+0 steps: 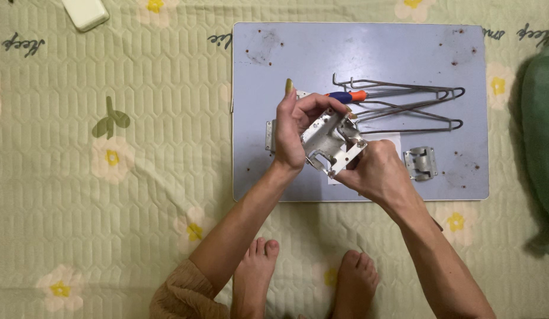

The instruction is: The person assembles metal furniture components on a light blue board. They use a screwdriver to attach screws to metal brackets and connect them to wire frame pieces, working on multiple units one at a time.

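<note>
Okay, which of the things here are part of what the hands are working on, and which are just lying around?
In use:
metal bracket, held by left hand and right hand
screwdriver
wire legs
small bracket
side plate
board

Lying about:
white case
green cloth
quilt

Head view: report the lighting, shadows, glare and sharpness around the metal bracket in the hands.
Head view: soft, even light with faint shadows only; the metal bracket, held by the left hand and right hand, shows a dull sheen, no harsh glare; the grey board is evenly lit; slight blur at the fingers; the wire hangers stay sharp.
</note>
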